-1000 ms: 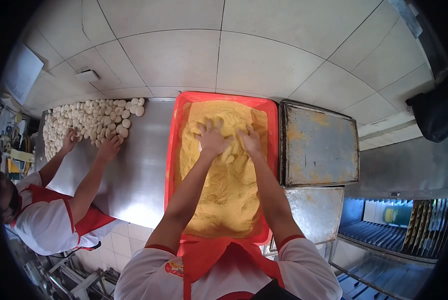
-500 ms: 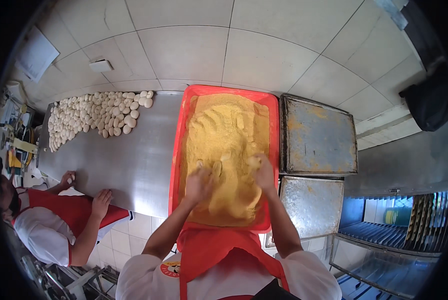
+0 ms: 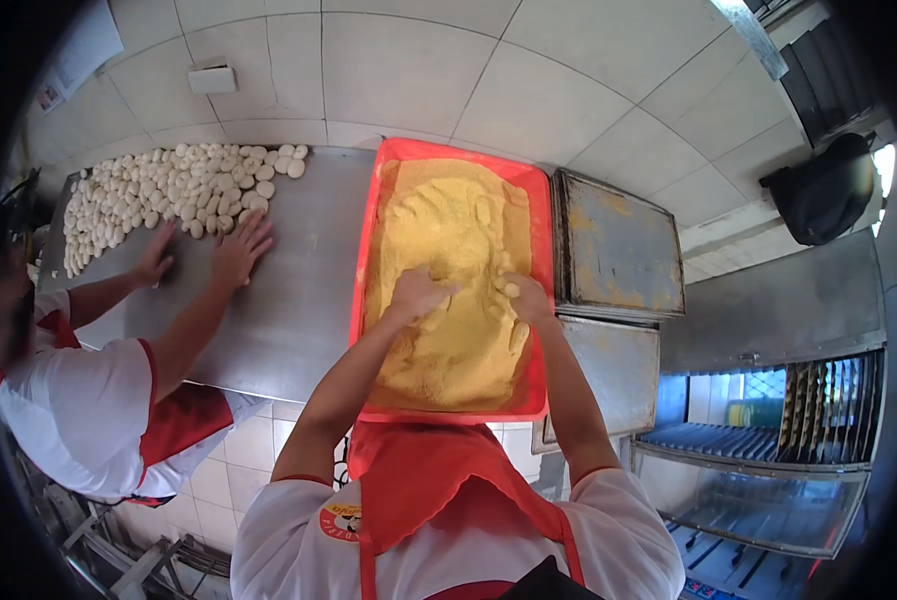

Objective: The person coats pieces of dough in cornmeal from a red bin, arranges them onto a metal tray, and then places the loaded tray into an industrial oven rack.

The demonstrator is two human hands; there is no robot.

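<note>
A red plastic tub (image 3: pixel 367 250) in front of me holds a bed of yellow crumbs (image 3: pixel 439 215), ridged and dented. My left hand (image 3: pixel 419 294) is low over the middle of the crumbs, fingers stretched toward the right and slightly blurred; I make out nothing in it. By the tub's right side, my right hand (image 3: pixel 531 300) has its fingers curled at a small pale dough ball (image 3: pixel 512 290). Several crumb-coated dough pieces lie partly sunk near the right hand, their outlines hard to make out.
On the steel table (image 3: pixel 279 280) at left lies a spread of pale dough balls (image 3: pixel 169 185); a co-worker's two hands (image 3: pixel 237 252) reach to its near edge. Stacked worn baking trays (image 3: pixel 619 245) adjoin the tub at right, beyond them a metal rack cabinet (image 3: pixel 769 400).
My view has shifted. My left hand has moved right and my right hand has come nearer over the crumbs. The co-worker's hands have gone from the table's front edge to the dough balls.
</note>
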